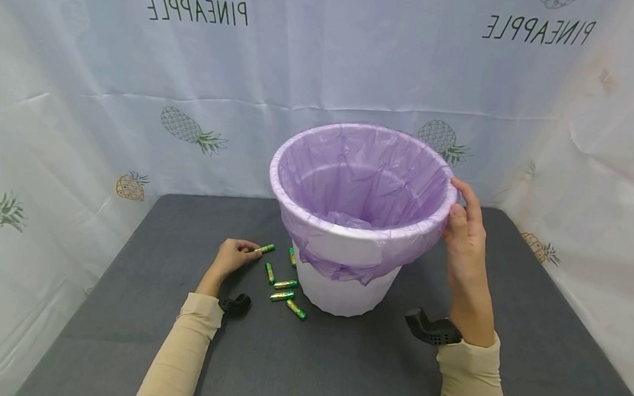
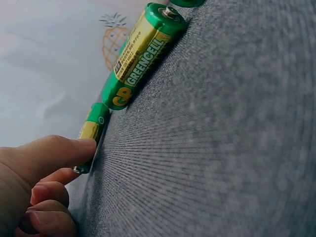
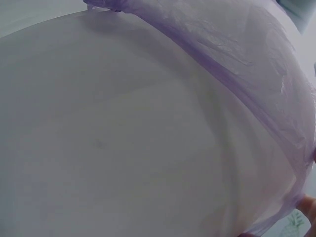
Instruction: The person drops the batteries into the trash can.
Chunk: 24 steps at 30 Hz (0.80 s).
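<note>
On the left side of the grey table my left hand [image 1: 234,254] pinches a green-and-gold battery [image 1: 266,248] between thumb and finger; the left wrist view shows the thumb over this battery [image 2: 91,127]. Close beside it there lies another battery [image 2: 143,57], lettered GP Greencell. Several more batteries [image 1: 286,285] lie loose between that hand and a white trash bin [image 1: 343,295]. A thin purple bag [image 1: 340,267] lines the bin and folds down over its rim. My right hand [image 1: 465,245] holds the bin's rim at the right, its thumb against the bag.
Behind the table [image 1: 382,374] hangs a white curtain [image 1: 283,54] with pineapple prints, and it continues along both sides. A black camera mount [image 1: 435,329] sits on the right wrist and another mount [image 1: 236,304] on the left one.
</note>
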Motion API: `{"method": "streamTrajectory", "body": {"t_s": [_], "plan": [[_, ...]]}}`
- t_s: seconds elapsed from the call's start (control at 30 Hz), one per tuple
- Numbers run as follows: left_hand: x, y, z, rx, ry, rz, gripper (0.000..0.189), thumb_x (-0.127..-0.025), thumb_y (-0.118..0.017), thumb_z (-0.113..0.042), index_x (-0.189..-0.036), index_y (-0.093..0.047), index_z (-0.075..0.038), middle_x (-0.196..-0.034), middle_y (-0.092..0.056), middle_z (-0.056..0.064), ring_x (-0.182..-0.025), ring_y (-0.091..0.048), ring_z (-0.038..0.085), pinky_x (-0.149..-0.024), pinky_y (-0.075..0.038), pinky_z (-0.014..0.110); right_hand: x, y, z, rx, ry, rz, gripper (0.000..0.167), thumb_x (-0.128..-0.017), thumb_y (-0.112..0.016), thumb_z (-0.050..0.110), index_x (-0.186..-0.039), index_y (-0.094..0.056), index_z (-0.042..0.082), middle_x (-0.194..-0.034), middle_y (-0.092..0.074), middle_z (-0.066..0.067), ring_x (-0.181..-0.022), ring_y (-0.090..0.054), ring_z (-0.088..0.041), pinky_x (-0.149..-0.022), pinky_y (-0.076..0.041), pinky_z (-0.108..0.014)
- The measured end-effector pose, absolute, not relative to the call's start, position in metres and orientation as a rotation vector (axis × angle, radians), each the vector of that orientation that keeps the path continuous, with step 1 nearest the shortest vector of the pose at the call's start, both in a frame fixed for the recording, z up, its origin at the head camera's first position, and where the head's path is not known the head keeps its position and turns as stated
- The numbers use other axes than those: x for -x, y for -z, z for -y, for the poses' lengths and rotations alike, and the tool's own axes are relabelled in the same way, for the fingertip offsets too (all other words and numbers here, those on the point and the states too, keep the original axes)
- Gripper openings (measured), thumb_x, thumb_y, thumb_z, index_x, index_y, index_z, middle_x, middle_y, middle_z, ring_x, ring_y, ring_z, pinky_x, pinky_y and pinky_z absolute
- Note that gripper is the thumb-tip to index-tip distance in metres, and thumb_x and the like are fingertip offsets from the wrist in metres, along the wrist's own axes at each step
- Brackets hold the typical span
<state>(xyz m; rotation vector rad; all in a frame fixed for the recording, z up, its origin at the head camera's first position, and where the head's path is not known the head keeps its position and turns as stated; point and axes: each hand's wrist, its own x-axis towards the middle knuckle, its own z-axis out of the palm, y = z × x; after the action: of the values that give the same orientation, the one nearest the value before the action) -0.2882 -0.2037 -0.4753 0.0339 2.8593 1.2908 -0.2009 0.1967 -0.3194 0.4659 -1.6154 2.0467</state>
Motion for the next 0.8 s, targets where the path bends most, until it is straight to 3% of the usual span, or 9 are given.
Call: {"method": "streamTrajectory", "body": {"t_s": [0.43, 0.8], "plan": [[0.284, 0.472, 0.205, -0.080, -1.359, -2.890, 0.024, -0.086, -0.071, -0.017, -0.102, -0.074, 0.001, -0.053, -0.035, -0.008, -0.049, -0.031, 0.006, -0.052, -0.029, 0.020, 0.202, 0.321, -0.198, -0.480, -2.039, 1.618, 0.038, -0.101, -0.050, 0.025, -0.138, -0.048, 0.018, -0.106, -0.061, 0.003, -0.086, -0.059, -0.004, -0.073, -0.048, -0.017], [0.281, 0.451, 0.204, -0.135, -1.433, -2.909, 0.024, -0.089, -0.069, -0.019, -0.103, -0.072, 0.000, -0.055, -0.031, -0.008, -0.049, -0.026, 0.006, -0.053, -0.029, 0.023, 0.202, 0.321, -0.199, -0.529, -2.038, 1.615, 0.037, -0.101, -0.048, 0.023, -0.138, -0.048, 0.019, -0.106, -0.061, 0.004, -0.088, -0.059, -0.003, -0.074, -0.049, -0.017]]}}
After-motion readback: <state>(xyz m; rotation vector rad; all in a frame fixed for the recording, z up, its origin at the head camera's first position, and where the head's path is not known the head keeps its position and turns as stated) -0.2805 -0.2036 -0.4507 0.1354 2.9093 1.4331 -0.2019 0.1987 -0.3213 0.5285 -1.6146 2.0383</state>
